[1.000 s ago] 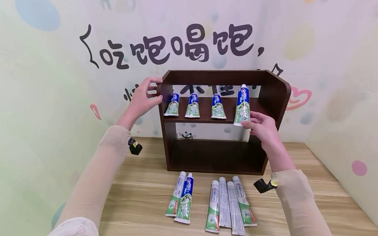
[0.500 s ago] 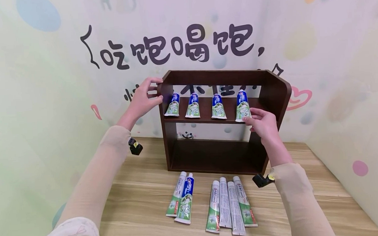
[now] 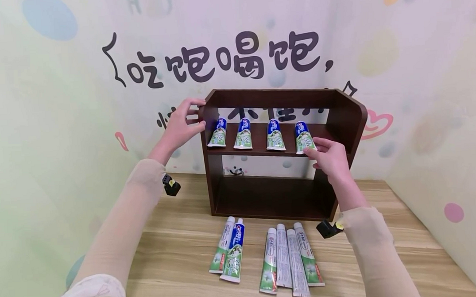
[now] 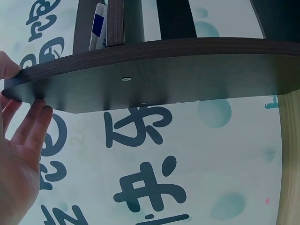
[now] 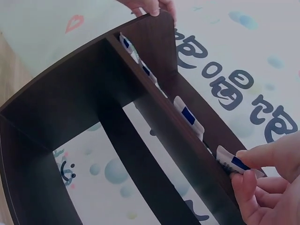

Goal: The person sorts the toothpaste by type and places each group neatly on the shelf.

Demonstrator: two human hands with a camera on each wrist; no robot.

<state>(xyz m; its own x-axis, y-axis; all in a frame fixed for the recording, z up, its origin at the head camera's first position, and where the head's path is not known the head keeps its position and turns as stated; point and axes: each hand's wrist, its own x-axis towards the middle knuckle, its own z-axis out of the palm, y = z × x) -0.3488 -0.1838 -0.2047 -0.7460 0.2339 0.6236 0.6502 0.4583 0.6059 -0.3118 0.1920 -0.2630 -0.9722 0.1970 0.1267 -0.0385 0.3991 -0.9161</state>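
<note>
A dark brown two-tier shelf (image 3: 265, 214) stands on the table. My left hand (image 3: 180, 124) grips the upper part of its left side panel, thumb and fingers on opposite faces in the left wrist view. On the upper board, my right hand (image 3: 331, 157) pinches the flat crimped end of a blue and green toothpaste tube (image 3: 304, 137) between thumb and fingers. That tube lies at the row's right end, its cap end pointing back. Three matching toothpaste tubes lie to its left, the nearest being one toothpaste tube (image 3: 275, 136) with a gap between.
On the wooden table (image 3: 179, 266) in front of the shelf lie a white and green toothpaste tube (image 3: 222, 249) and a blue-green toothpaste tube (image 3: 233, 255), overlapping. Further right, several white tubes (image 3: 269, 262) lie side by side. A printed wall (image 3: 216, 25) rises close behind.
The right hand's tube has gone from raised at the shelf's front edge to lying back on the upper board, its cap end lower. The left hand stays on the side panel.
</note>
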